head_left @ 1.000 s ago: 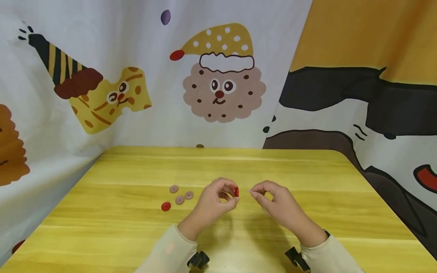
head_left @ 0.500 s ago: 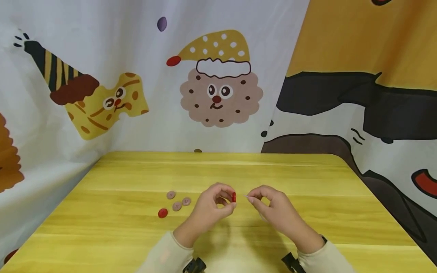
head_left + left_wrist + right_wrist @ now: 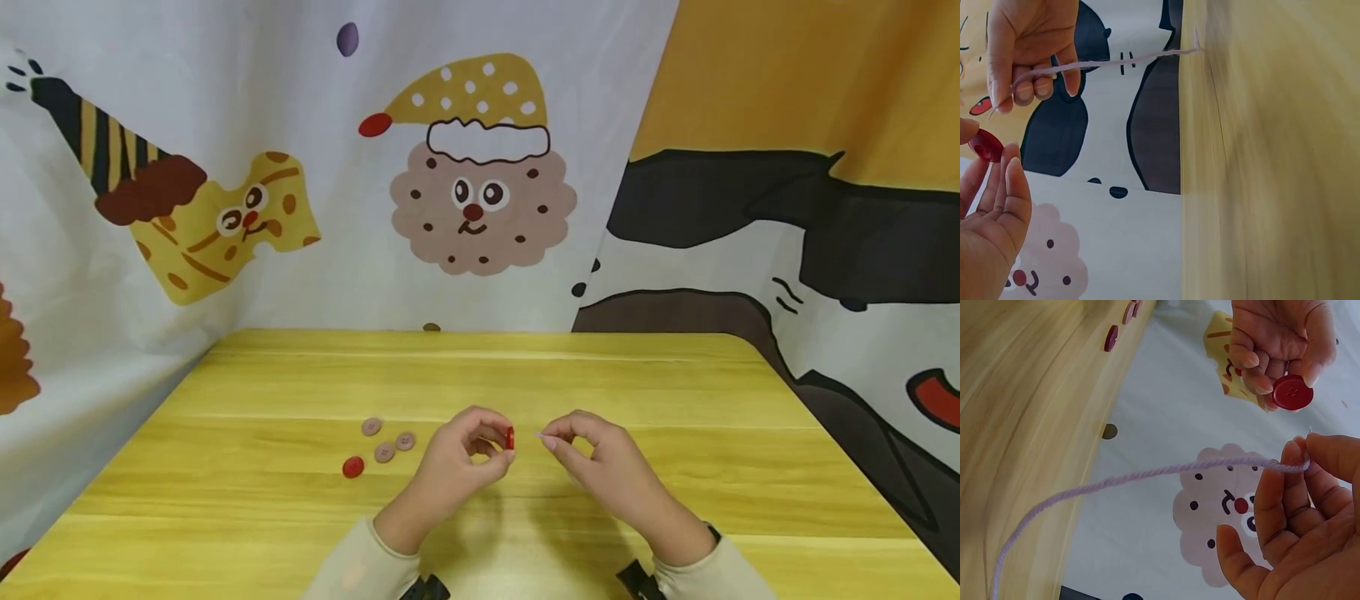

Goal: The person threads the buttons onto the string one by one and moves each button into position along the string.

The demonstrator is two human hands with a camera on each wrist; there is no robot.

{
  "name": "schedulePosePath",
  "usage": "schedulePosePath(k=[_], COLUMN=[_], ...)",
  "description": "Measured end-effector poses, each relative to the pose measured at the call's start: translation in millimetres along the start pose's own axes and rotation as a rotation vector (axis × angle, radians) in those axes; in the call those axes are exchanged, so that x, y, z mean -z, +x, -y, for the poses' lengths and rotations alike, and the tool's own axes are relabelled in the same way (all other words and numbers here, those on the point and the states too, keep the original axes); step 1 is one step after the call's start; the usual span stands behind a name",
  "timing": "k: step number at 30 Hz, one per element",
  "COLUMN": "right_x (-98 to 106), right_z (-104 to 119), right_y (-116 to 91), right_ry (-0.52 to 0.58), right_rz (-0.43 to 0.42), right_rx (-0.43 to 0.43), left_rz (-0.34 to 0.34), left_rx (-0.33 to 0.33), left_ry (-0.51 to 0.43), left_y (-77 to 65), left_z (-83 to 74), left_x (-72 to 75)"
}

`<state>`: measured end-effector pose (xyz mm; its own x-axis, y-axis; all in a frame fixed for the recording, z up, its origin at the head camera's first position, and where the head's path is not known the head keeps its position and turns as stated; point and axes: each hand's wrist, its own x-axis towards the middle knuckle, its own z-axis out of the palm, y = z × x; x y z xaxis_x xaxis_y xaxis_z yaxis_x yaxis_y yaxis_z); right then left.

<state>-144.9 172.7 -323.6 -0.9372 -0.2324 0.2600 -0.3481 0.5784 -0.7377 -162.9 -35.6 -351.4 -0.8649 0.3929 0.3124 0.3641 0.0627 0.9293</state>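
Note:
My left hand [image 3: 461,458] pinches a red button [image 3: 1292,393] by its edge, between thumb and fingers. The button stands on edge above the table, and several small holes show in the right wrist view. Just to its right, my right hand [image 3: 611,462] pinches one end of a lilac yarn [image 3: 1172,469] between thumb and forefinger. A thin pale tip [image 3: 1310,430] pokes out past these fingers toward the button, a small gap apart from it. From the pinch the yarn trails away and hangs down to the table, as both wrist views show.
Left of my left hand, another red button [image 3: 353,467] lies flat on the wooden table [image 3: 675,392]. Three dull pink buttons [image 3: 385,452] lie close beside it. A cartoon-printed curtain [image 3: 345,208] hangs behind the table's far edge.
The head view has shifted slightly, so hands and buttons appear a little further left. Both hands keep their grips, and the gap between yarn tip and button looks about the same.

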Motion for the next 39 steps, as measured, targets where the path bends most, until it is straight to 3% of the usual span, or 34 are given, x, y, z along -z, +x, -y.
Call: schedulePosePath(k=[12,24,39], right_x=[-1.0,-1.7,-4.7], right_z=[-0.6,-0.7,-1.5], right_y=[-1.8,-1.1,4.0], right_ry=[0.018,0.007,0.003], right_rz=[0.013,0.029,0.024], right_rx=[0.031,0.066,0.076], left_rz=[0.004,0.001,-0.05], left_rx=[-0.037,-0.023,0.127], left_ry=[-0.036,-0.033,-0.042], left_y=[-0.5,-0.4,4.2], left_z=[0.1,-0.9,-4.7], left_x=[-4.2,-4.6,-5.2])
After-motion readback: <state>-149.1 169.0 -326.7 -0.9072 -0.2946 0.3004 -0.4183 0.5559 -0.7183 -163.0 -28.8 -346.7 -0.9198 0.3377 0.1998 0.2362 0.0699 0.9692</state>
